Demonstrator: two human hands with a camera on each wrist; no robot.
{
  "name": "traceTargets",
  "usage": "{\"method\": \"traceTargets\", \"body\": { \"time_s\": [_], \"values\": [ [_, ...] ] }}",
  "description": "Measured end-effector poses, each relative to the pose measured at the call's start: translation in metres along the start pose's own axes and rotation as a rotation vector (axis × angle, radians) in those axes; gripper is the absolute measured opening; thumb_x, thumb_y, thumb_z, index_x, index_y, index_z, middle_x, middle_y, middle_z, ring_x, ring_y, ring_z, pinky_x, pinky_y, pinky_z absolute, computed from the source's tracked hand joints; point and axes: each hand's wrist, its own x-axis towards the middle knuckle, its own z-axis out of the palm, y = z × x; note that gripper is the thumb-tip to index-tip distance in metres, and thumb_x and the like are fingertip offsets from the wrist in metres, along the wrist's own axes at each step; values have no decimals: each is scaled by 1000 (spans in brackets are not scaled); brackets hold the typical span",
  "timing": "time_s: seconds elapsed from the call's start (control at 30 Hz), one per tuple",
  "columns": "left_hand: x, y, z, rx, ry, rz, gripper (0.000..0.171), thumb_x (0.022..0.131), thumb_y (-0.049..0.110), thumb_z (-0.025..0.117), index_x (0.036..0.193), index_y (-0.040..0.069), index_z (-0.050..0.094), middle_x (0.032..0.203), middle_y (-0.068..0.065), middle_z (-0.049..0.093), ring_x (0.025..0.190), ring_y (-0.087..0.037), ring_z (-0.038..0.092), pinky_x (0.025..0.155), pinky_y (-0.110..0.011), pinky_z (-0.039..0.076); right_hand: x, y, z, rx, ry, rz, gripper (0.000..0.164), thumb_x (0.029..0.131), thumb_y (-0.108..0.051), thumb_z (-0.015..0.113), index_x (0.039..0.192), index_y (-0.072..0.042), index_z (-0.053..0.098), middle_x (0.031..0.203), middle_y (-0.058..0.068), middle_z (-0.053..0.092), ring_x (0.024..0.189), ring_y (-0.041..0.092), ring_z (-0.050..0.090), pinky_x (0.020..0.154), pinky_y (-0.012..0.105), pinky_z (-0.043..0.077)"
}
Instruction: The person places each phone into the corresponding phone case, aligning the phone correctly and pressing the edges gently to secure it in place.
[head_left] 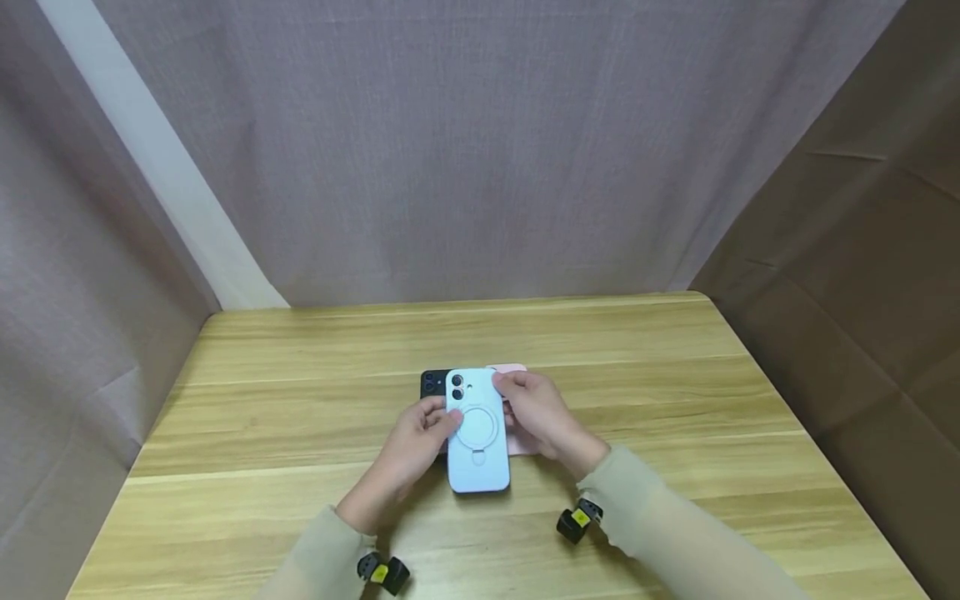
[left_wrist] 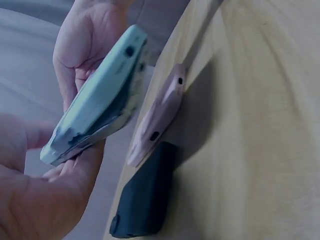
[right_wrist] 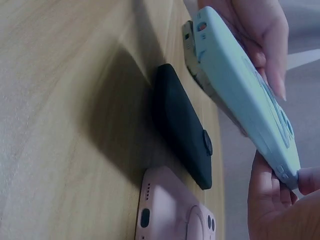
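A light blue phone case (head_left: 477,472) with a ring on its back is held up over the table, camera cutouts at the far end. My left hand (head_left: 415,439) grips its left edge, thumb on the back near the ring and fingers underneath. At the far right corner, my right hand (head_left: 542,410) pinches it with the thumb on top. In the right wrist view, a phone (right_wrist: 197,70) stands partly out of the case at the near end, with a gap between them. Its far end is hidden inside the case.
Beneath the held case, a black phone case (right_wrist: 177,125) and a pink phone case (right_wrist: 167,200) lie side by side on the wooden table (head_left: 300,392). Grey curtains (head_left: 480,150) hang behind the table, and a brown cloth (head_left: 847,250) borders its right side.
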Motion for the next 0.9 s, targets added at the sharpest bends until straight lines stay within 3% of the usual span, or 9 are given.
{"method": "traceTargets", "body": {
  "time_s": [0.1,0.2,0.63,0.9],
  "values": [
    [2,5,-1,8,117,33,36,97,18,61,123,-6,54,101,-15,67,91,-20,64,78,-35,56,-3,-1,3,-36,-12,-20,27,100,-25,54,109,-3,66,81,8,59,70,19,53,64,30,48],
    [3,8,-3,-1,164,28,35,95,18,63,120,-6,55,101,-15,68,89,-20,65,76,-36,57,-5,-2,4,-56,-19,-37,26,100,-24,54,111,-4,67,82,8,59,71,21,54,66,32,49],
    [2,11,-2,-74,212,24,25,95,8,61,114,-8,57,99,-16,69,83,-19,66,74,-36,57,-7,-3,8,-117,-17,-91,25,101,-22,52,115,-5,65,86,8,59,79,23,55,69,33,49],
    [3,8,-4,-137,189,14,27,94,8,63,113,-9,57,97,-14,67,82,-18,65,73,-35,57,-6,-2,7,-98,-43,-90,26,101,-26,52,110,-5,64,79,6,57,70,22,51,59,27,44]
  ]
}}
